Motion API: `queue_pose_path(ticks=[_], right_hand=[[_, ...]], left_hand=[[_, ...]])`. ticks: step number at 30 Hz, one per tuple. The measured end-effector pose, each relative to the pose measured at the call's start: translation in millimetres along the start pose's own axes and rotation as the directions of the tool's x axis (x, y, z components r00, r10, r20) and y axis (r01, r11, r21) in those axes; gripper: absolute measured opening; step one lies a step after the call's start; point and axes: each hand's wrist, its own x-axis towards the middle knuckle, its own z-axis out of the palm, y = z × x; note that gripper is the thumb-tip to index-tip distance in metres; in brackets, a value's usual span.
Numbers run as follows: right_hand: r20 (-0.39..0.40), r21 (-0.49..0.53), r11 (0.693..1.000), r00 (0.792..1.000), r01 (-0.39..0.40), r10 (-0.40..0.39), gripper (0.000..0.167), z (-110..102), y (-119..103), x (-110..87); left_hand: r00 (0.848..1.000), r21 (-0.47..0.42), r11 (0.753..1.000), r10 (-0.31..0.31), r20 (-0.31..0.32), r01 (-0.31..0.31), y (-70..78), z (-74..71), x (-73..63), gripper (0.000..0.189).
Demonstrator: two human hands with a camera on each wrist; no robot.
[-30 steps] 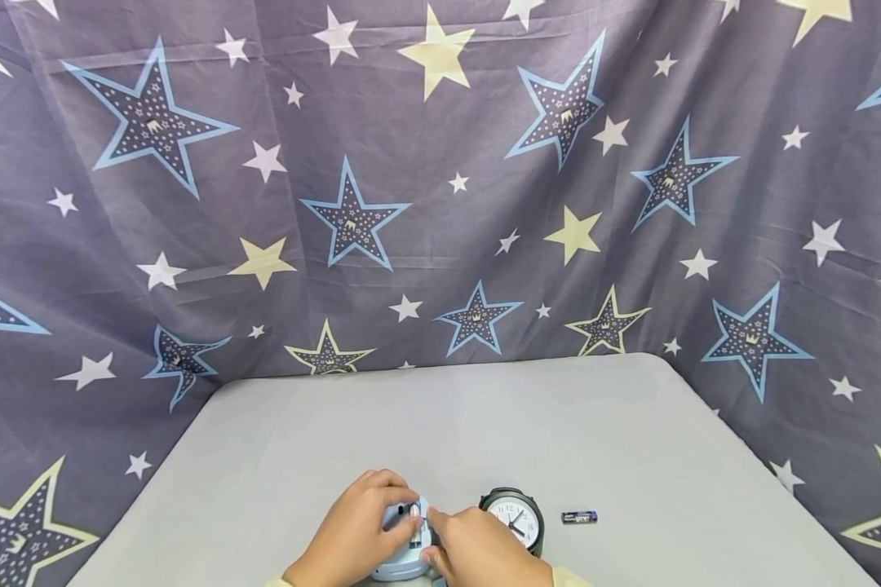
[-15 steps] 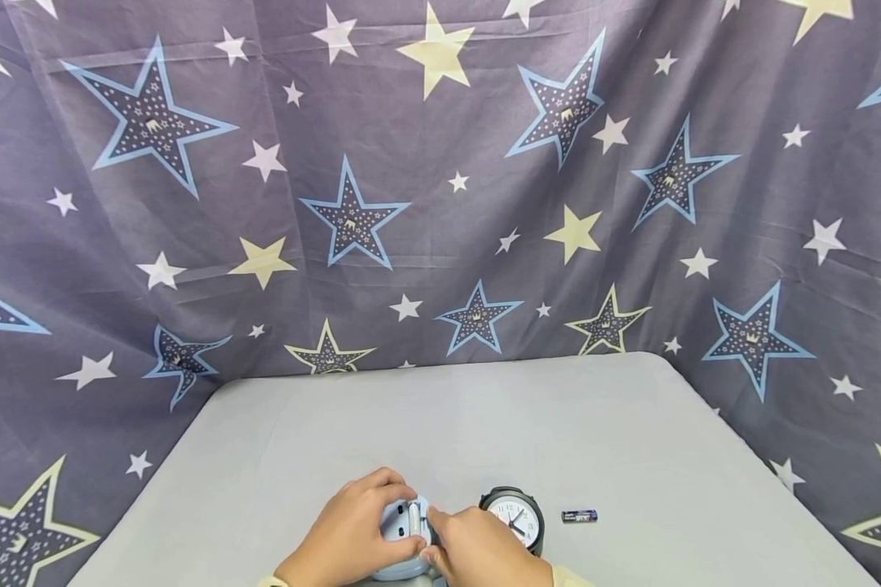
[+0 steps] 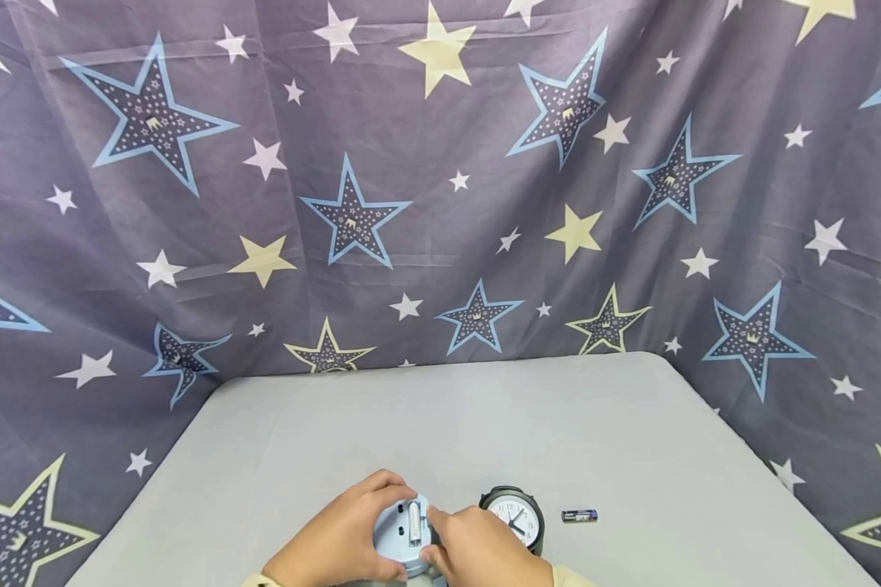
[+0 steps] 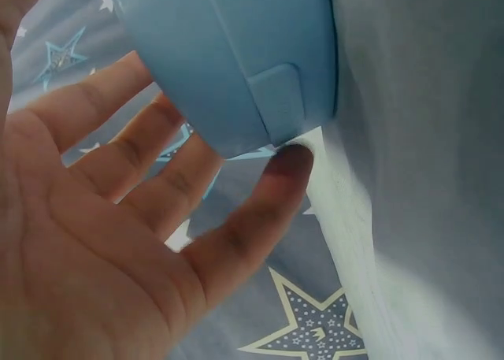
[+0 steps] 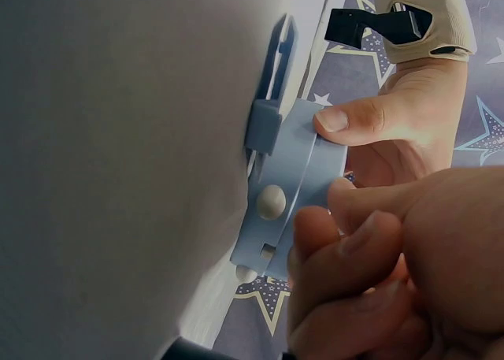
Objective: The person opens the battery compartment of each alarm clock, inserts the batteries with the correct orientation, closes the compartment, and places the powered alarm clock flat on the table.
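Observation:
A light-blue clock [image 3: 392,534] lies back side up, its battery compartment uncovered and a white battery [image 3: 414,522] lying in it. My left hand [image 3: 341,534] holds the clock from the left, fingers at the far edge and thumb at the near edge. In the right wrist view, the left thumb [image 5: 335,122] presses the clock's side [image 5: 303,171], near a round white knob [image 5: 271,202]. My right hand [image 3: 484,546] holds the clock's right edge between thumb and forefinger, the other fingers curled in. The left wrist view shows the clock's smooth side [image 4: 228,61] above the little finger.
A black round alarm clock [image 3: 512,520] with a white dial lies just right of my right hand. Farther right is a dark-blue battery [image 3: 579,516] on the grey table [image 3: 448,432]. A small blue piece [image 5: 268,116] sits beside the clock. Star-patterned cloth [image 3: 440,204] surrounds the table.
My left thumb has moved off the white battery toward the near edge of the blue clock, so the battery and compartment show more fully. The right hand has stayed in place.

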Motion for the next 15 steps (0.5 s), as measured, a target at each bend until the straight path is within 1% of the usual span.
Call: queue_pose_path(ticks=[4,11,15], right_hand=[[0.012,-0.003,1.000,1.000,-0.014,0.014,0.053,0.2,-1.0,0.5],[0.005,-0.020,0.999,1.000,-0.025,0.025,0.053,0.6,-2.1,0.4],[-0.007,-0.026,0.999,1.000,-0.019,0.019,0.052,1.2,-2.2,-0.1]], left_hand=[[1.000,-0.020,1.000,0.009,-0.005,-0.009,0.4,-0.2,0.4,0.071],[0.997,0.005,0.998,0.058,-0.057,-0.057,-1.4,0.5,0.0,0.070],[0.995,0.006,0.998,0.070,-0.069,-0.070,-2.7,1.2,0.0,0.070]])
